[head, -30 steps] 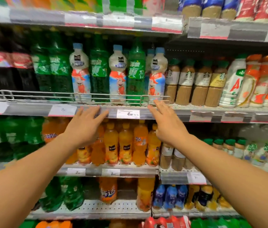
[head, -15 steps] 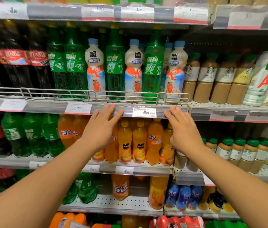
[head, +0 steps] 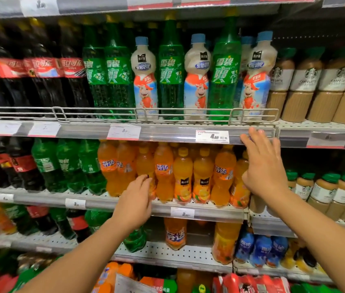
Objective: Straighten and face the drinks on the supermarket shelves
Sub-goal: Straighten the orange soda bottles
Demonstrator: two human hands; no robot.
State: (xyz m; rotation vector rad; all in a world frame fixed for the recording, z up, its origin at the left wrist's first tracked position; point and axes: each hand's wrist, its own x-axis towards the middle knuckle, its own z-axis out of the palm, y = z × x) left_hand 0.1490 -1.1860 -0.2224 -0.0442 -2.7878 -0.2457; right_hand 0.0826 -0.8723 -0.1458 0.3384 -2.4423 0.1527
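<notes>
3 white milk-drink bottles [head: 196,77] with blue caps are standing at the front of the upper shelf [head: 167,132], alternating with tall green soda bottles [head: 171,68]; at least 4 of those green bottles are showing their labels forward. To their left, cola bottles [head: 40,70] are filling the row, and to the right at least 4 coffee bottles [head: 298,85] are lining up. On the middle shelf [head: 209,212], a cluster of orange soda bottles [head: 163,166] is sitting with 2 smaller orange juice bottles [head: 183,176] at the front, plus roughly 3 green bottles and 3 cola bottles further left. 2 orange bottles are standing on the shelf below.

The left hand [head: 135,199] is reaching forward at the middle shelf, fingers loosely bent and touching the orange bottles near the shelf edge; I cannot tell whether it is gripping 1. The right hand [head: 262,166] is raised with fingers spread and straight, its fingertips [head: 245,140] resting at the price rail of the upper shelf beside a price tag [head: 212,136], holding nothing. The 2 hands are well apart.

Compared with half a second ago, the left hand is now lower, having dropped from the upper rail to the orange bottles, while the right hand is staying at the rail. The view is also closer to the shelves.
</notes>
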